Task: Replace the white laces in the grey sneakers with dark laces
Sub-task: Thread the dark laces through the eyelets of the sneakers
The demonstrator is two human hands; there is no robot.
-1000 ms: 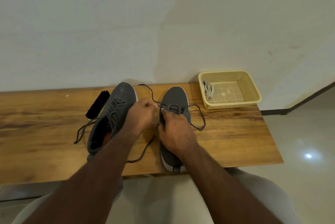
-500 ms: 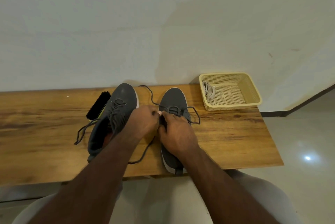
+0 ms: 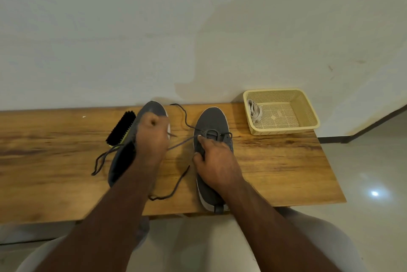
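Two grey sneakers stand on the wooden table [image 3: 275,161]. The right sneaker [image 3: 212,119] has a dark lace [image 3: 182,141] threaded through its front eyelets. My right hand [image 3: 217,161] grips this shoe's upper beside the eyelets. My left hand [image 3: 152,137], blurred by motion, is raised over the left sneaker [image 3: 154,106] and pulls one end of that lace taut to the left. Another stretch of the lace loops back toward the wall, and its other end lies loose on the table between the shoes. The left sneaker carries a dark lace [image 3: 103,159] whose ends trail off to its left.
A cream plastic basket [image 3: 308,108] at the table's back right holds the white laces [image 3: 254,111]. A black brush [image 3: 121,127] lies behind the left sneaker. A wall runs close behind the table. The floor drops off on the right.
My left hand has drawn away from the right sneaker, up and to the left, pulling the lace tight. The slack loop at the right of the shoe has shrunk. My right hand stays on the shoe.
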